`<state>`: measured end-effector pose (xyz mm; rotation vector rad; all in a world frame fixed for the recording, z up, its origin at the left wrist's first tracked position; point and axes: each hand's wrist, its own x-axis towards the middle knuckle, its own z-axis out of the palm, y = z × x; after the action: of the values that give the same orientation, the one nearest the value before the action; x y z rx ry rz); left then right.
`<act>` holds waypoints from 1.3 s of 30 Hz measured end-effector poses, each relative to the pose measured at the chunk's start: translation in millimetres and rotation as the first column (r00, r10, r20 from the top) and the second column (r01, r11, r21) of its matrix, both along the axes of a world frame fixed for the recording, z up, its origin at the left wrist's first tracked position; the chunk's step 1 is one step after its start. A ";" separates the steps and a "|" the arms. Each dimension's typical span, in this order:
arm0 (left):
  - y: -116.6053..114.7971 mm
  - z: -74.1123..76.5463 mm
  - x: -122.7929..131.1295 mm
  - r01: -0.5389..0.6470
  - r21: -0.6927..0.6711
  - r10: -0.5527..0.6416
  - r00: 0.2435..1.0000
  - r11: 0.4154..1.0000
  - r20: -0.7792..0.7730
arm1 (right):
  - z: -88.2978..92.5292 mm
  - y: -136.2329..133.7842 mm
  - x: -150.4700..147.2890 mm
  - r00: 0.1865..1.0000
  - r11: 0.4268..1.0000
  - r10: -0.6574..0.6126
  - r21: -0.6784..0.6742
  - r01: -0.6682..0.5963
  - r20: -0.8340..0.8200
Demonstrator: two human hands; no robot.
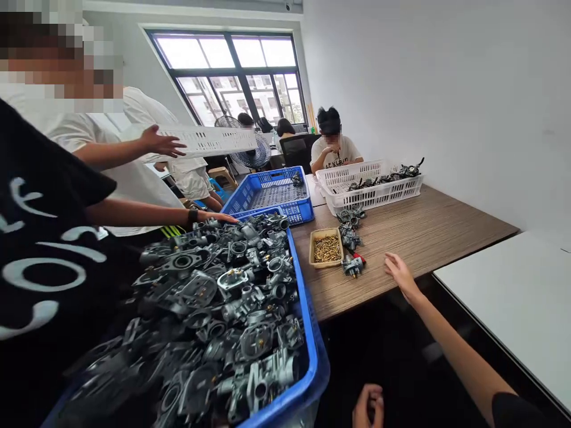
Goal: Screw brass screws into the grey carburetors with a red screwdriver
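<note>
My right hand [399,273] lies open, fingers flat on the front edge of the wooden table [428,232]. It is just right of a small carburetor with a red part [352,264] and a tan tray of brass screws [326,248]. My left hand [368,406] is low at the bottom of the view with its fingers curled in, and nothing shows in it. To my left stands a big blue crate [313,339] heaped with several grey metal carburetor bodies [232,291].
A person in a black shirt [44,249] rests a hand [218,218] on the crate's far end. Another person's hand [160,142] holds a long white tray [214,139]. A second blue crate [272,193], a white basket [370,184], a seated person [334,148] and a white table [513,291] surround the area.
</note>
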<state>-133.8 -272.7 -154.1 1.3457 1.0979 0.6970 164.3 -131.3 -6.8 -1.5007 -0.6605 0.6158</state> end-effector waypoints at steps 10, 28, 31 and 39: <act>-2.3 53.0 -55.6 -0.036 0.040 0.037 0.999 0.999 -0.019 | -29.7 -175.1 -49.7 0.937 0.966 -0.251 -0.008 0.257 -0.245; -41.8 47.0 -61.5 0.169 0.167 -0.168 0.986 0.971 -0.023 | -139.9 -230.8 -122.2 0.979 0.969 -0.128 -0.232 0.089 -0.159; -39.7 48.4 -74.9 0.213 0.179 -0.211 0.977 0.961 -0.027 | -141.7 -229.2 -140.4 0.990 0.966 -0.129 -0.235 0.112 -0.059; -42.7 54.7 -104.1 0.233 0.272 -0.250 0.968 0.934 0.029 | -137.7 -231.0 -167.0 0.977 0.951 -0.176 -0.237 0.200 0.119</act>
<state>-237.8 -315.4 -99.4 1.6455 0.7878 0.7169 -2.7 -362.3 -144.5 -1.8128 -0.5186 0.4937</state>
